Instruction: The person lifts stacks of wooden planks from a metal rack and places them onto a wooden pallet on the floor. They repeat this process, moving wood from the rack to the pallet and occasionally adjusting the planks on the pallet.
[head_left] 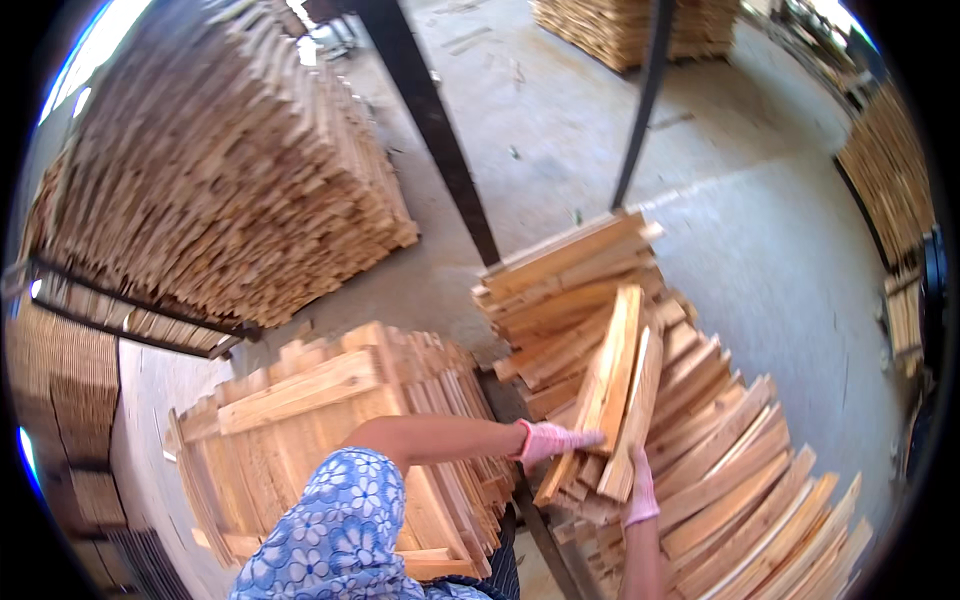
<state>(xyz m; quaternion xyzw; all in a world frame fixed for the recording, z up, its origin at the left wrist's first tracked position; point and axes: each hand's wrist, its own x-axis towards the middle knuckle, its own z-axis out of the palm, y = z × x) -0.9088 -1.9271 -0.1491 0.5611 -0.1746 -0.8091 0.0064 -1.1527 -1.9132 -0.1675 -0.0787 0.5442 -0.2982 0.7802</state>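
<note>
Both my hands wear pink gloves and are at the near ends of a few loose wooden boards. My left hand [560,441] reaches across from the left and is closed on the left wooden board [612,365]. Beside it, my right hand [641,490] comes up from below and grips the edge of the right wooden board [640,410]; its fingertips are partly hidden by the wood. These boards lie tilted over a long, uneven stack of boards [720,430], their far ends pointing away from me.
At my left stands a neat pile of boards [290,440] under my left arm. A tall lumber stack [230,180] rises at the far left. Dark metal posts [430,120] stand ahead. Another board stack [640,30] sits at the back, more [890,170] at the right.
</note>
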